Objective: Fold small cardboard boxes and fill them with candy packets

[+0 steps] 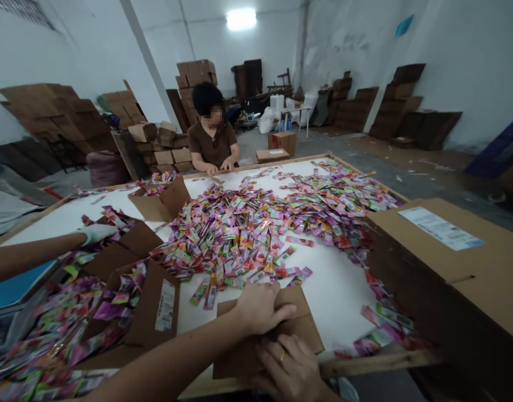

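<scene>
A small brown cardboard box [310,326] sits at the near edge of the white table [335,279], its top flaps folded over. My left hand [258,307] grips the far part of its top, fingers curled and thumb pointing right. Closer to me, my right hand [292,360], with a ring on one finger, is bent over the near part of the box; some fingertips are hidden. Beyond the box lies a large heap of small colourful wrapped packets [243,229]. Several loose packets lie between the heap and the box.
Left stand open cartons of packets, including a labelled carton [153,312]. A co-worker's gloved hand [97,233] reaches among packets there. Across the table, another person [212,134] handles something small. A large labelled carton [461,257] stands right; stacked cardboard [55,114] lies behind.
</scene>
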The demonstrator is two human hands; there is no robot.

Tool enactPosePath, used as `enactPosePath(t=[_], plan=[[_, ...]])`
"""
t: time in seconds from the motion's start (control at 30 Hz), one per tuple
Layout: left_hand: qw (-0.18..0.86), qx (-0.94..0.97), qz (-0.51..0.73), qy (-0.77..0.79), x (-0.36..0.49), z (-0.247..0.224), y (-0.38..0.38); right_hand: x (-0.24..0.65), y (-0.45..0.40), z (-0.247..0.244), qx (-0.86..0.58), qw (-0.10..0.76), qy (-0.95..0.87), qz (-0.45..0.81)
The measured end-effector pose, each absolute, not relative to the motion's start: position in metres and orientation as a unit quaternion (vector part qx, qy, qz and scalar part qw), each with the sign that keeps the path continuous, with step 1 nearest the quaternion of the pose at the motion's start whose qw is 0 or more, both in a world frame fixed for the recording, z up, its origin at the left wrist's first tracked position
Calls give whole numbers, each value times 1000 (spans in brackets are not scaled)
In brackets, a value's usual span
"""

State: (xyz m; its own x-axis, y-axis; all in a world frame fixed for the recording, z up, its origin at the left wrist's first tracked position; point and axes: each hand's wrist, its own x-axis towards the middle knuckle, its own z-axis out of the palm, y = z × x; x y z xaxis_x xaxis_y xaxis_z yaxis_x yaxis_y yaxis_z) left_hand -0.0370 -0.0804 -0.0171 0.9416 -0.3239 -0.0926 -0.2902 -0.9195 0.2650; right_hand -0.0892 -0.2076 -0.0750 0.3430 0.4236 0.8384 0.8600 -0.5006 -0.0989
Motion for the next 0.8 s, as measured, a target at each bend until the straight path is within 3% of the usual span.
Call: enactPosePath(t=[0.23, 0.3, 0.4, 0.47, 0.63, 0.8], plan=[[67, 982, -59, -164, -11, -35, -76, -82, -194, -70, -802, 270, -402, -350], [124, 979, -49, -155, -3, -31, -70, -73, -193, -65, -800, 270, -409, -346], [329, 931, -15, -160, -7, -13, -56, -57, -203, -57, -786, 277, -413, -367], [376, 904, -47, -198, -21, 0, -49, -50, -217, -54, -779, 282, -420, -371], [159, 957, -162, -182, -53, 14, -62, -49, -240, -61, -760, 291, -461, -354], [142, 960, -176, -167, -49, 33, -64, -47, -245, -38, -738, 324, -507, -306]])
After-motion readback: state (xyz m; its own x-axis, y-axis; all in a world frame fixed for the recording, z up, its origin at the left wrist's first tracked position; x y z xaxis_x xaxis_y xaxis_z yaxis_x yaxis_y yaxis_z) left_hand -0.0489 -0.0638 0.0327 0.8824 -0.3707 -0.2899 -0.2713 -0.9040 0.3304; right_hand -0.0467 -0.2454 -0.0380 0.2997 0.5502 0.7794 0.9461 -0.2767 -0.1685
